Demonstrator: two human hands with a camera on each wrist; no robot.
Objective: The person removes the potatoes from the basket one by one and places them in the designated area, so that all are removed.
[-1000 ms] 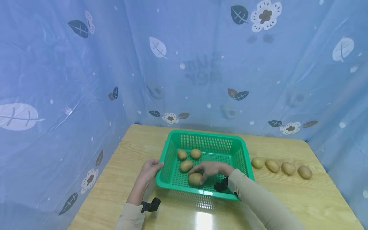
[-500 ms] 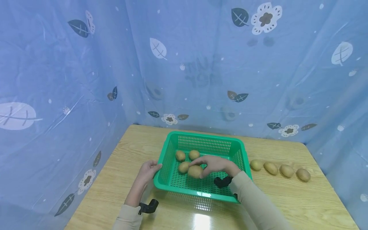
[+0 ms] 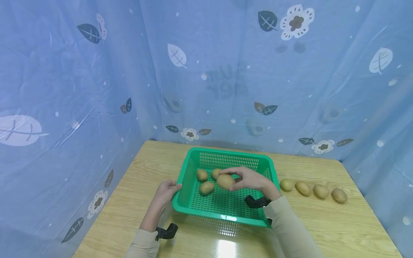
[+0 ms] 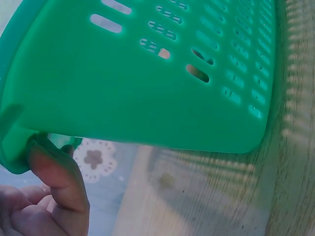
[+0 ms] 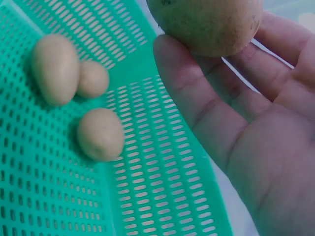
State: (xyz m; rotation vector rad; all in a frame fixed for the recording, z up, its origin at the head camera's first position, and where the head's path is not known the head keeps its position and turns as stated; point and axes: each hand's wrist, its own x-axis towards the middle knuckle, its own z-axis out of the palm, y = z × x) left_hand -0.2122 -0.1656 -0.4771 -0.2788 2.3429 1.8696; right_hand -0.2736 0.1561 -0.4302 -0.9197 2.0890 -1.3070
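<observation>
A green plastic basket with slotted walls stands on the table. My left hand grips its left rim, the thumb over the edge in the left wrist view. Above the basket floor, my right hand holds a brown potato between thumb and fingers. The right wrist view shows that potato raised at the fingertips. Three more potatoes lie at the left of the basket: one at the back left, one partly hidden behind the held potato, and one nearer me.
To the right of the basket, several potatoes lie in a row on the wooden table. A blue patterned curtain hangs behind the table and along its sides. Each wrist carries a black camera mount.
My right hand has lifted the potato off the basket floor and moved it up and slightly right. My left hand keeps its hold on the rim.
</observation>
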